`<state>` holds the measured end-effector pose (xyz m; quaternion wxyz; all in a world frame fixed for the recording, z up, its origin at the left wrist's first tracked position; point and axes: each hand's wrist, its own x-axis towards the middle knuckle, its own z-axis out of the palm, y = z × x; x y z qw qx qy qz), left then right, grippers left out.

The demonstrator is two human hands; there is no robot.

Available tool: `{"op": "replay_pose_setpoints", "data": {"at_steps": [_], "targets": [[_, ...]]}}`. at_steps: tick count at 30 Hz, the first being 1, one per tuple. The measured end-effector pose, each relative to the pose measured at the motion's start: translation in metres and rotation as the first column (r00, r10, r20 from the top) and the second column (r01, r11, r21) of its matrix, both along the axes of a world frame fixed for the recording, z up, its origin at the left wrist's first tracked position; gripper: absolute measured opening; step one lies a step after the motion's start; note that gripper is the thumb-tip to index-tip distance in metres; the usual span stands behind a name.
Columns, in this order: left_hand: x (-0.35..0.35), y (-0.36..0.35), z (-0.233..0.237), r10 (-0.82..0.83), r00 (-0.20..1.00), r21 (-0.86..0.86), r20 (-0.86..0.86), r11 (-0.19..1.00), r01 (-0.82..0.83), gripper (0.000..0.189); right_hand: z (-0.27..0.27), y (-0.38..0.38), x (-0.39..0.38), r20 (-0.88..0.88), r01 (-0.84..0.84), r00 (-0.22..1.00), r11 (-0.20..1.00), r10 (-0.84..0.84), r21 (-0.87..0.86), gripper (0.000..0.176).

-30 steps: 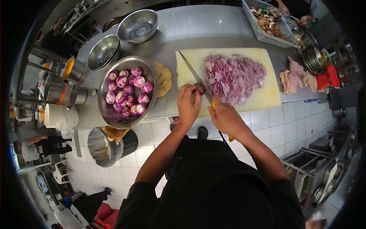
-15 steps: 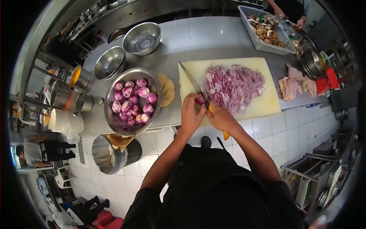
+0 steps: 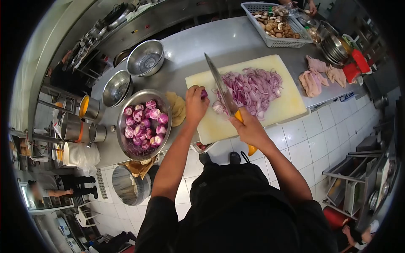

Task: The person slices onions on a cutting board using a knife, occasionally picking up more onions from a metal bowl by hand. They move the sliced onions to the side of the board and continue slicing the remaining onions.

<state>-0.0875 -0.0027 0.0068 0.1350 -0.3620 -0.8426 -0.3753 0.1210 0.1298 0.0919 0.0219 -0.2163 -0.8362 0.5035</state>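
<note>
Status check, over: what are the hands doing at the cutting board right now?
Left hand gripping red onion piece on cutting board. Right hand holding knife, blade just right of it. Sliced onion pile beyond blade, nothing blocking.

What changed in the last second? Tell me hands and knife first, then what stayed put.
The left hand slid its onion piece leftward, away from the knife, toward the left edge of the cutting board. The right hand swung the knife off that piece; its blade now slants over the sliced onion pile. Neither grip was let go. The pile, the board and the bowl of peeled onions stayed put.
</note>
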Motion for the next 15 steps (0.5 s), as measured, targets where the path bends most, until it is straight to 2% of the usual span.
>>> {"op": "replay_pose_setpoints", "data": {"at_steps": [4, 7, 10, 11, 14, 15], "targets": [[-0.002, 0.0, 0.002, 0.022, 0.994, -0.047, -0.108, 0.999, -0.027, 0.035, 0.004, 0.012, 0.024, 0.039, 0.06, 0.998, 0.997, -0.059, -0.039, 0.035], [0.027, -0.007, 0.013, 0.006, 0.994, 0.043, 0.112, 0.999, -0.011, 0.04, 0.006, 0.018, 0.038, 0.066, 0.112, 0.992, 0.991, -0.108, -0.073, 0.035], [0.063, -0.004, 0.019, -0.046, 0.97, 0.025, 0.237, 0.999, 0.041, 0.041, -0.001, 0.017, 0.047, 0.061, 0.113, 0.992, 0.99, -0.108, -0.084, 0.034], [0.066, -0.002, 0.01, -0.088, 0.984, 0.032, 0.156, 0.996, 0.084, 0.043, -0.004, 0.016, 0.047, 0.052, 0.098, 0.994, 0.992, -0.094, -0.081, 0.034], [0.072, 0.003, 0.009, -0.12, 0.962, 0.025, 0.246, 0.993, 0.118, 0.038, -0.005, 0.009, 0.045, 0.116, 0.068, 0.992, 0.986, -0.051, -0.149, 0.035], [0.081, 0.006, 0.033, -0.045, 0.864, 0.0, 0.502, 0.999, 0.052, 0.031, -0.005, 0.006, 0.043, 0.1, 0.063, 0.994, 0.989, -0.05, -0.136, 0.034]]}}
